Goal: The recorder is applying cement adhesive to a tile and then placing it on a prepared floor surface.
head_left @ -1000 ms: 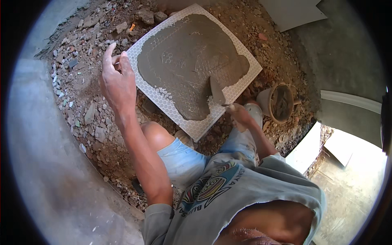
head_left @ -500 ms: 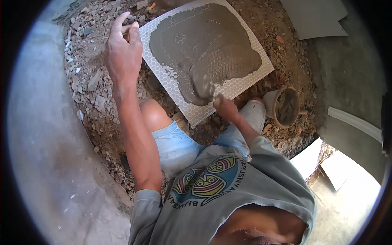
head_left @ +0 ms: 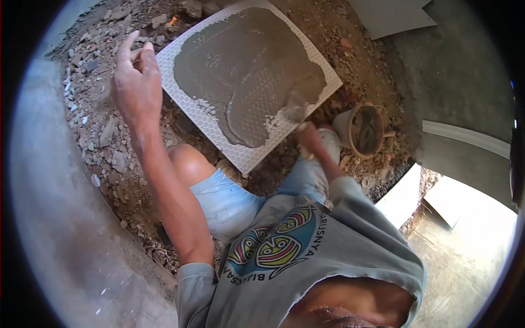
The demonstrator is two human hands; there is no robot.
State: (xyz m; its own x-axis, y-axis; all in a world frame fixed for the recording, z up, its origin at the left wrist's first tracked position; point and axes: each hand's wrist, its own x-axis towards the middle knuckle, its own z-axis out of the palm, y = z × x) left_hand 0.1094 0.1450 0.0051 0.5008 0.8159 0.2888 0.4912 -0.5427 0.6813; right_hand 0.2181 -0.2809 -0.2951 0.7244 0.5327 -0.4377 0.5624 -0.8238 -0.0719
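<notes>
We grip a blurred trowel (head_left: 296,110) in our right hand (head_left: 310,139), its blade just ahead, at the edge of the grey mortar (head_left: 219,65). The mortar coats most of the hexagon-patterned tile (head_left: 247,159), ahead and left of that hand. Our left hand (head_left: 136,90), loosely curled, thumb and forefinger parted, has the tile just to its right. A bucket (head_left: 343,128) stands right of our right hand.

The bare brown earth ground (head_left: 123,191) is strewn with pale broken stones (head_left: 108,131). It is bordered on the left by a smooth light grey concrete expanse (head_left: 49,191) and on the right by a dark grey expanse (head_left: 454,82), crossed by a long white strip (head_left: 467,138). At lower right, a pale floor (head_left: 459,273) is brightly lit.
</notes>
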